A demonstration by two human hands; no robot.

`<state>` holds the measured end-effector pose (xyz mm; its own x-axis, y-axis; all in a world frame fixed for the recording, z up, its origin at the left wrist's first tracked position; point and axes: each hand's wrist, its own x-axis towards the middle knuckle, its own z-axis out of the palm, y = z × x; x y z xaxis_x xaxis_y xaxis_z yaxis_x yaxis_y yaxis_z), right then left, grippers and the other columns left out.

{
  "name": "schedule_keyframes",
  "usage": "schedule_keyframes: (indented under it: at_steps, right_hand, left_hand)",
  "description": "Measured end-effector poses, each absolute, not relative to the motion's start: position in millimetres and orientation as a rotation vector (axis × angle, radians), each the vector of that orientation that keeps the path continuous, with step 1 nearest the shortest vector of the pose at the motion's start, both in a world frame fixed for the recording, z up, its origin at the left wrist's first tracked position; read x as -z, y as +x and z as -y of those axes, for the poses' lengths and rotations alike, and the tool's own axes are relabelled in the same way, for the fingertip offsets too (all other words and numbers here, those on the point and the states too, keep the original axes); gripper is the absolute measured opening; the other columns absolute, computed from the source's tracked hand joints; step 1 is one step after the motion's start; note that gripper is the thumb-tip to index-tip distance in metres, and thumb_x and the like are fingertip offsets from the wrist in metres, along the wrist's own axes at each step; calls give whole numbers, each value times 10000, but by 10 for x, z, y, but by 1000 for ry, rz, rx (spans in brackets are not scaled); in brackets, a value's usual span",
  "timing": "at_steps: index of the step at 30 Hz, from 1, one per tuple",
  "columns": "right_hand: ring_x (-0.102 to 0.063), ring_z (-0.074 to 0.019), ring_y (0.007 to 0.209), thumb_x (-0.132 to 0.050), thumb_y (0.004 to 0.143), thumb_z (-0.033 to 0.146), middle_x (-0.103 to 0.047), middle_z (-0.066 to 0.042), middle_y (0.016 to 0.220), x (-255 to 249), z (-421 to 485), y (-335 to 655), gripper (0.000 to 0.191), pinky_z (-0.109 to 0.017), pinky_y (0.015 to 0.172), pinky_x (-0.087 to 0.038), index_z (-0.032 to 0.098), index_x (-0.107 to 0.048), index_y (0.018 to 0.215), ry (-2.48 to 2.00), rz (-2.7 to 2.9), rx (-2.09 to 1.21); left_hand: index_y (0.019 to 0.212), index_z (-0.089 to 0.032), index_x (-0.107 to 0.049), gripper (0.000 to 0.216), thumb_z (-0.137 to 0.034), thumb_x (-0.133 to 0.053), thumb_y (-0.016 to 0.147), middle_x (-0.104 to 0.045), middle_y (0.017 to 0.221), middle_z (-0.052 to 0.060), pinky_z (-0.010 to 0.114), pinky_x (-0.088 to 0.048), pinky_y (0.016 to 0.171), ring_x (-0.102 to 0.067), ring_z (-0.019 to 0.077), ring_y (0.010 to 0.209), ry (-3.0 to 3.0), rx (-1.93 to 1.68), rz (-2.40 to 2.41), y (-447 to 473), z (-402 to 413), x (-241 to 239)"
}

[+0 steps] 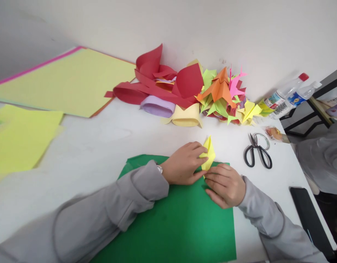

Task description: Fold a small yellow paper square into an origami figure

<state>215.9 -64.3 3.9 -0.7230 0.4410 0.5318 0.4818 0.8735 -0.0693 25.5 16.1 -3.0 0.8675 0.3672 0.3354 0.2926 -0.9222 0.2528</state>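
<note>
A small folded piece of yellow paper [209,155], diamond-shaped with a pointed top, is between my two hands over the far edge of a green sheet [195,226]. From the left, my left hand [184,162] grips it, with fingertips across its face and the thumb low near its bottom point. My right hand [225,185] has its fingertips closed at the paper's lower end, partly hiding that end. Both wrists rest over the green sheet or just beside it.
Behind lie red paper bands [168,87] and a pile of folded paper figures [219,91]. To the right are black-handled scissors [257,151], a tape roll [263,140], plastic bottles [283,95] and a black phone [307,215]. Yellow sheets [23,138] lie left.
</note>
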Motion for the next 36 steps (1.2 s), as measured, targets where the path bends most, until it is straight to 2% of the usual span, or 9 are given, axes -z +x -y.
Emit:
schedule_keyframes:
  at_steps: [5, 12, 15, 18, 20, 23, 29, 36]
  right_hand:
    - [-649, -230, 806, -575, 811, 198, -720, -106, 806, -41, 689, 2109, 162, -359, 598, -488, 93, -642, 915, -730, 2458, 149]
    - [-649, -206, 783, -571, 823, 213, -703, -71, 732, -51, 719, 2072, 116, -339, 589, -474, 133, -651, 850, -716, 2488, 112]
    - [-657, -207, 832, -571, 825, 200, -723, -73, 812, -62, 683, 2121, 142, -348, 649, -495, 148, -655, 927, -802, 2369, 154]
    - [-607, -278, 1042, -564, 842, 215, -699, -147, 1048, -42, 608, 2185, 265, -432, 798, -503, 119, -633, 1080, -1099, 2286, 237]
    - [-568, -311, 1115, -551, 866, 256, -670, -175, 1126, -5, 556, 2218, 318, -482, 867, -486, 93, -615, 1131, -1195, 2321, 240]
    - [-548, -305, 1155, -525, 886, 284, -656, -187, 1148, 63, 506, 2247, 336, -489, 913, -478, 90, -613, 1147, -1202, 2396, 152]
    - [-556, -263, 1163, -477, 906, 231, -665, -160, 1146, 111, 483, 2288, 291, -477, 942, -474, 128, -617, 1141, -1156, 2380, 30]
    - [-609, -252, 1047, -515, 883, 179, -706, -113, 1057, 87, 461, 2286, 212, -456, 890, -501, 150, -664, 1030, -1236, 2224, 66]
  left_hand:
    - [986, -128, -641, 259, -312, -549, 830, -592, 1075, 142, 439, -446, 862, -504, 273, 985, 2850, -554, -503, 249, -170, 32]
    - [982, -136, -635, 248, -304, -564, 814, -588, 1070, 144, 447, -454, 855, -506, 279, 993, 2848, -580, -499, 250, -166, 50]
    - [958, -133, -639, 237, -301, -560, 811, -573, 1079, 150, 441, -458, 855, -511, 281, 992, 2852, -599, -505, 251, -160, 41]
    - [934, -128, -642, 224, -295, -559, 811, -570, 1058, 149, 435, -465, 850, -523, 273, 969, 2861, -590, -501, 259, -153, 32]
    - [903, -126, -644, 208, -295, -559, 816, -578, 1015, 144, 433, -471, 846, -530, 273, 966, 2869, -581, -500, 266, -148, 35]
    - [898, -130, -649, 206, -300, -553, 829, -587, 984, 139, 431, -479, 839, -538, 277, 977, 2865, -604, -507, 270, -140, 53]
    - [1016, -120, -624, 267, -296, -545, 832, -600, 1056, 161, 456, -466, 880, -529, 290, 1031, 2867, -645, -514, 266, -127, 73]
    - [987, -127, -625, 259, -324, -532, 847, -621, 977, 145, 433, -471, 819, -548, 276, 960, 2912, -598, -487, 285, -123, 67]
